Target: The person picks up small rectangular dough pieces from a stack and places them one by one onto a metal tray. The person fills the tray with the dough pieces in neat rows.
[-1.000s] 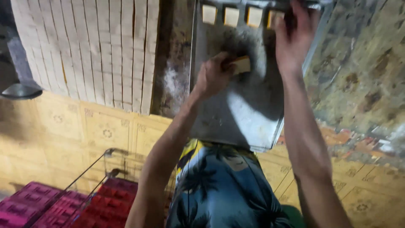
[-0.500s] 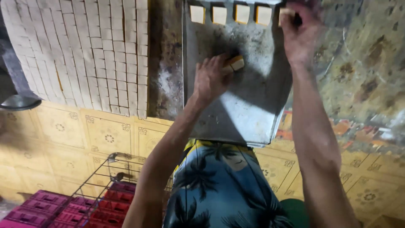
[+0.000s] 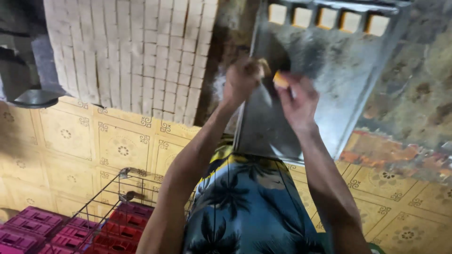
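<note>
I see 1 small yellow block (image 3: 280,79) over the middle of the grey metal tray (image 3: 348,94). 5 more yellow blocks (image 3: 325,17) line the tray's far edge.

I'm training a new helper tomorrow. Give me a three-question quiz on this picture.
1. True or false: the left hand and right hand are both over the metal tray.
2. What does the right hand hold? A) yellow block B) spoon C) cloth
3. Where do the other small blocks sit on the tray?

Key: 1 true. 2 A. 3 in a row along the far edge.
</note>
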